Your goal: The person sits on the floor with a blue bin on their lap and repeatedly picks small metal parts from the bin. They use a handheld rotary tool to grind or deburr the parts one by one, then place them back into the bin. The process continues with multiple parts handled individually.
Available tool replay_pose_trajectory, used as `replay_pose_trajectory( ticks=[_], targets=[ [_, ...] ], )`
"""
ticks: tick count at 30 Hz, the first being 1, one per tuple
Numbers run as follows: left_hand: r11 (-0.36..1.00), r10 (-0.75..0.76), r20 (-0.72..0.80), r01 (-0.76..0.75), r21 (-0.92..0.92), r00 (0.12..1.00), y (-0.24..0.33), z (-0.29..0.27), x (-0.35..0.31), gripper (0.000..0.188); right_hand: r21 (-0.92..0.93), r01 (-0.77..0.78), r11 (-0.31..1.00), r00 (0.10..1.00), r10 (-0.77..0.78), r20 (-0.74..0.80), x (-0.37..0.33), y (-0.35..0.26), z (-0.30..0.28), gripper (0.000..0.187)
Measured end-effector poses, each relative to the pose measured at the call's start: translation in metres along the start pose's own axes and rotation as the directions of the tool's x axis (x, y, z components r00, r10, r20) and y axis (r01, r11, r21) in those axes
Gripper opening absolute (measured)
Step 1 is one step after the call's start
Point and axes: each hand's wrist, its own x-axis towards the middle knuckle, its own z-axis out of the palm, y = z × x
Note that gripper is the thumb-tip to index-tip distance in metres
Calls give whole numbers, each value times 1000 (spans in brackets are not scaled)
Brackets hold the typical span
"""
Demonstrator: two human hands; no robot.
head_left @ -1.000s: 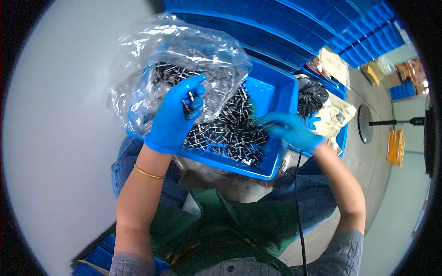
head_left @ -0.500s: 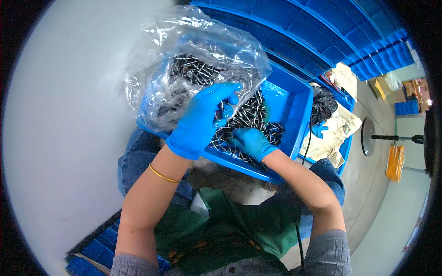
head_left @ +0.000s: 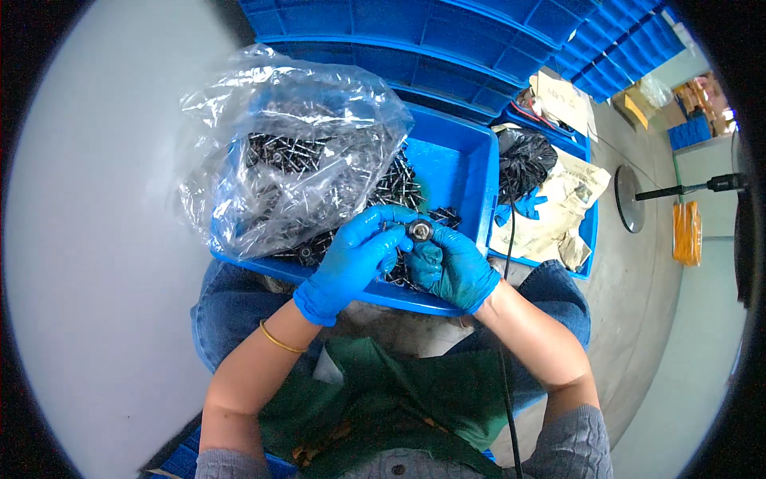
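Observation:
My left hand [head_left: 358, 249] and my right hand [head_left: 456, 268], both in blue gloves, meet over the front of a blue bin [head_left: 476, 172]. Between their fingertips sits a small round metal part [head_left: 420, 231], its shiny end facing up inside a dark rim. The fingers of both hands are closed around it; its lower side is hidden. Whether the curled fingers cover further pieces, I cannot tell. Many dark, shiny pin-like metal pieces [head_left: 398, 185] lie heaped in the bin. A clear plastic bag [head_left: 319, 191] covers its left part, with more pieces showing through it.
Blue crates [head_left: 447, 40] are stacked behind the bin. To the right, another blue bin holds a black plastic bag [head_left: 527, 162] and stained cream paper [head_left: 567, 209]. A black cable [head_left: 508, 351] hangs at my right. A pale wall [head_left: 104, 239] stands on the left.
My left hand has come down and my right hand has lifted from the heaped pieces. They now meet at the round metal part. The bin appears farther left in view.

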Motion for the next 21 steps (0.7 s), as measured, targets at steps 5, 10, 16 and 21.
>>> replay_pose_trajectory(
  ticks=[5, 10, 16, 21],
  targets=[
    [989, 128, -2, -128, 79, 992, -2, 6, 0, 24, 54, -6, 998, 997, 11, -78, -2, 1, -1, 14],
    [943, 262, -52, -245, 227, 964, -8, 13, 3, 24, 61, -18, 998, 993, 25, -111, -2, 3, -1, 12],
    [994, 33, -131, -19, 105, 991, -7, 5, 1, 20, 48, -52, 997, 994, 57, -92, 1, 8, -8, 13],
    [837, 474, -138, -395, 379, 870, -10, 19, -2, 20, 70, -20, 997, 984, 32, -174, 1, 8, -3, 16]
  ],
)
